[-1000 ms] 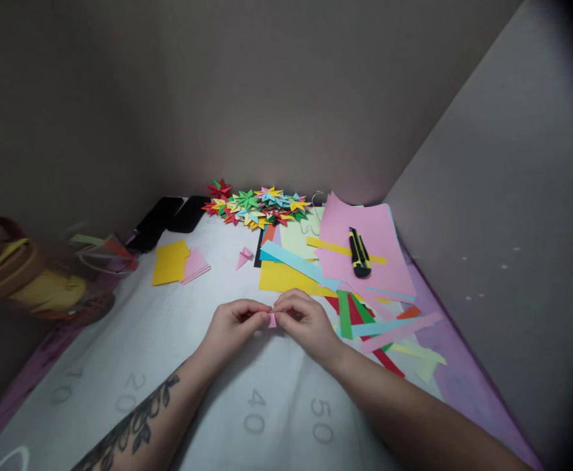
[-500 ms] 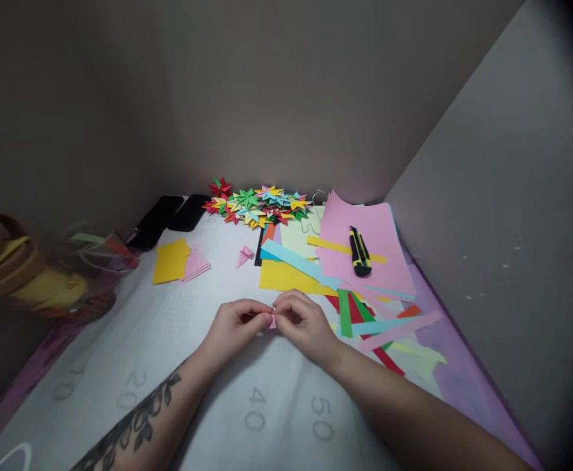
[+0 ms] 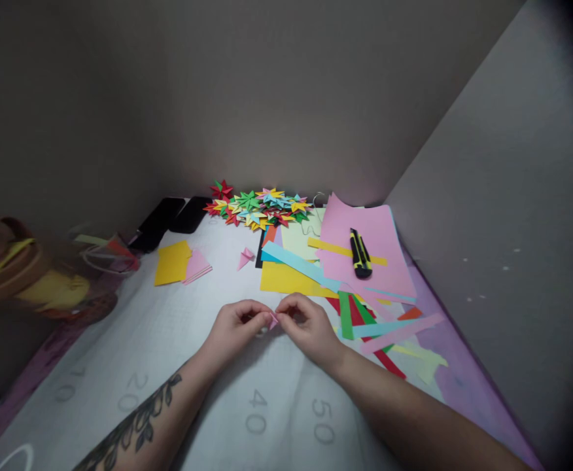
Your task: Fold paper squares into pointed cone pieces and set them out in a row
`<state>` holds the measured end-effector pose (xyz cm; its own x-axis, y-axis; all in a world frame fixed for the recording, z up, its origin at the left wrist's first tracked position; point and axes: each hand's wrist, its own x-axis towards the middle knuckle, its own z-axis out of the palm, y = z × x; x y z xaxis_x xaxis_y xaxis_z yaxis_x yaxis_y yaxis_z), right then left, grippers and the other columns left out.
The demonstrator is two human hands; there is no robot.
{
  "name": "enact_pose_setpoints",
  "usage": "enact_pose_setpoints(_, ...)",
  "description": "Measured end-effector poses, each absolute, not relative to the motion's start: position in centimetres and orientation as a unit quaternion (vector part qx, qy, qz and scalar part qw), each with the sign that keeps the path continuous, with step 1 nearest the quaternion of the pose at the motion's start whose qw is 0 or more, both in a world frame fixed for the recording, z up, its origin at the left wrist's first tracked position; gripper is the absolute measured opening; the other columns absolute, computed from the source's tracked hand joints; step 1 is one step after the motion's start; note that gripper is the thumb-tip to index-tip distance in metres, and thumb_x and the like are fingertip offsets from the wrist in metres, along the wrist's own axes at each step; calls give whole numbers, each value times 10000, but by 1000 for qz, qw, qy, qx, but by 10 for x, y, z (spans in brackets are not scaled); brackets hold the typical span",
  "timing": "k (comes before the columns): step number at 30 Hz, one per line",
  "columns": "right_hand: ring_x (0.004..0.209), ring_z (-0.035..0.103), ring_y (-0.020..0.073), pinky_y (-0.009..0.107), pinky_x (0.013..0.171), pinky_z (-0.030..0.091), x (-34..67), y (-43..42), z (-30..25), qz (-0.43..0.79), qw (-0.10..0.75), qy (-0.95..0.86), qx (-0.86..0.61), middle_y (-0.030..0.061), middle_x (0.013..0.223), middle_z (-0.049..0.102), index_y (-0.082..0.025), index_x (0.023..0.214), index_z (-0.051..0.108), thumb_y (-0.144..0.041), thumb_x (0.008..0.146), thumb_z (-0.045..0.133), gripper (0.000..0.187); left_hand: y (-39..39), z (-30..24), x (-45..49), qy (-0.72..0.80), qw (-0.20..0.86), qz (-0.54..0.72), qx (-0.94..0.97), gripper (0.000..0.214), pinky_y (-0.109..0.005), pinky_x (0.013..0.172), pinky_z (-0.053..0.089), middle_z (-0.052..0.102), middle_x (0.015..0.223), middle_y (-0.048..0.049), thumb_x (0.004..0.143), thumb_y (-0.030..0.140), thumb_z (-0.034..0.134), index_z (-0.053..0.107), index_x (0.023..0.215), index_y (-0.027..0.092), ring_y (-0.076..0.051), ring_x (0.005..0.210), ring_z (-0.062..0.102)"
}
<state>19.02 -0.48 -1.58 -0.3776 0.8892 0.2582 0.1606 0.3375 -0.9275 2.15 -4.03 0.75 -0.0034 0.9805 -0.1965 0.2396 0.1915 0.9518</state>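
Observation:
My left hand (image 3: 235, 324) and my right hand (image 3: 305, 322) meet over the middle of the white cutting mat (image 3: 178, 366), fingers curled in a pinch. Between the fingertips sits a small folded pink paper piece (image 3: 273, 319), held by both hands and mostly hidden by them. A second folded pink piece (image 3: 244, 256) lies on the mat farther away. A pile of folded paper stars (image 3: 260, 207) in several colours lies at the back by the wall.
A yellow-and-black utility knife (image 3: 360, 252) rests on a pink sheet (image 3: 369, 252) to the right, above loose coloured sheets and strips (image 3: 360, 317). Yellow and pink squares (image 3: 181, 263) lie at left, two black objects (image 3: 169, 219) behind them. A brown container (image 3: 26, 275) stands far left. Walls close in behind and right.
The hands have stayed in place; the fingers shifted slightly on the small pink piece, which now shows a bit more between them.

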Motion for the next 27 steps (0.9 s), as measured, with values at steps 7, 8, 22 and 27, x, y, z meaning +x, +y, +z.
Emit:
enact_pose_setpoints(7,746,576,150,265,673,458,191,-8,-17,427,421,-723,-344,18,788,607,-198,812,580,-200,813,600,20,-39,3,21,593,509,427,455,221,-229,604,439,674,698,-33,745,353,652,678,756,134,-120,616,558)
enact_pose_setpoints(8,742,576,148,264,671,459,191,-8,-18,429,416,-721,-351,17,792,606,-198,824,578,-209,810,607,34,-39,2,21,594,508,431,451,224,-228,603,437,667,690,-31,747,355,650,673,757,132,-119,613,555)
enact_pose_setpoints(22,707,574,133,241,639,456,185,-14,-20,465,401,-689,-385,-4,770,588,-200,828,538,-209,797,595,65,-43,1,32,608,456,446,472,163,-201,536,381,539,594,39,801,296,549,555,702,166,-100,560,494)
enact_pose_setpoints(27,714,599,143,250,648,479,185,-11,-19,488,410,-666,-388,17,780,622,-190,836,578,-248,827,575,59,-45,5,33,605,448,441,489,172,-207,545,394,574,615,24,816,301,531,568,716,167,-108,570,513)
